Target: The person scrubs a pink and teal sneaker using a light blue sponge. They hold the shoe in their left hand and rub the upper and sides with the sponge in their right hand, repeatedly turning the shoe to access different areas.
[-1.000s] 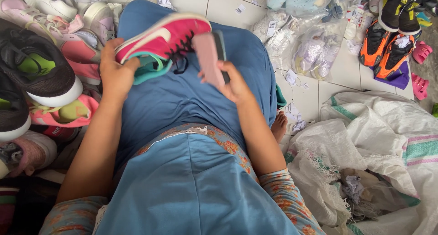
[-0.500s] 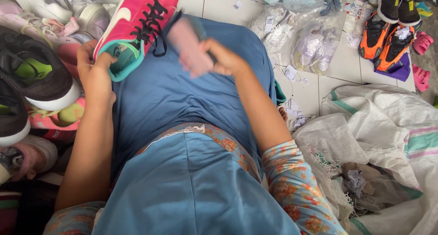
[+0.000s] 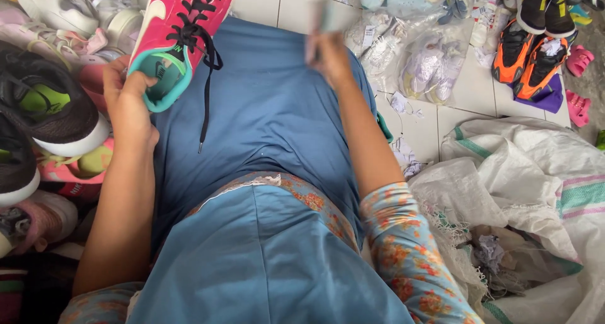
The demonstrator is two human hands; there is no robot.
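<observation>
Head view, one entry per item as I read it from my station.

Left hand (image 3: 129, 103), at 10 o'clock: fingers curled around the heel of the pink shoe (image 3: 179, 31), thumb hooked inside the collar, the grip pressed firm. The shoe is held up off the blue lap (image 3: 265, 129), toe pointing toward 12 o'clock.

Pink shoe: bright pink upper, white swoosh-like side mark, teal collar and lining, black laces. The laces are threaded through the eyelets but not tied; one loose lace end (image 3: 205, 110) hangs down over the lap.

Right hand (image 3: 328, 56), at 12 o'clock: raised and blurred. It seems to pinch a small pale flat item (image 3: 328, 15) between thumb and fingers; what the item is I cannot tell.

Progress, as I judge it: the shoe is out of the pile and in hand, its opening turned toward me, laces not yet tied. The shoe is not yet set down with any mate.

Surroundings: shoe pile (image 3: 44, 91) at 9 o'clock, touching the left forearm; bagged shoes (image 3: 416, 53) at 1 o'clock on the tile floor (image 3: 265, 3); orange-and-black pair (image 3: 526, 56) at 2 o'clock; white woven sack (image 3: 523, 192) at 4 o'clock, lying open.
</observation>
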